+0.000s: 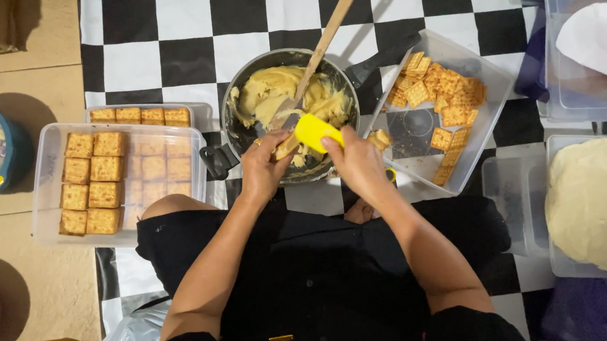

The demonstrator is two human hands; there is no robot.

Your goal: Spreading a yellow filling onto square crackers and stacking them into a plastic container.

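Closest to me is my own lap in black cloth (pixel 325 277), knees folded on the floor, and both forearms run up from it to meet over the near rim of the dark pan (pixel 234 128). My left hand (pixel 265 168) is curled and pinching a small biscuit piece (pixel 287 148) at its fingertips, right at the pan's edge. My right hand (pixel 360 163) is closed around a yellow scraper (pixel 318 132), whose blade sits just above the biscuit piece and touches or nearly touches it; I cannot tell which. The two hands are almost together, thumbs facing each other. In the pan lies pale yellow filling (pixel 273 91), with a wooden spatula (pixel 329 32) standing tilted in it, its handle leaning away to the upper right. To my right, touching the pan's side, a clear tray (pixel 494 98) holds loose square crackers (pixel 445 95). To my left a clear tub (pixel 46 183) carries filled cracker squares (pixel 92 182) in tidy rows. A checkered black-and-white mat (pixel 186 23) lies under everything, and a tub of pale dough (pixel 593 199) sits far right
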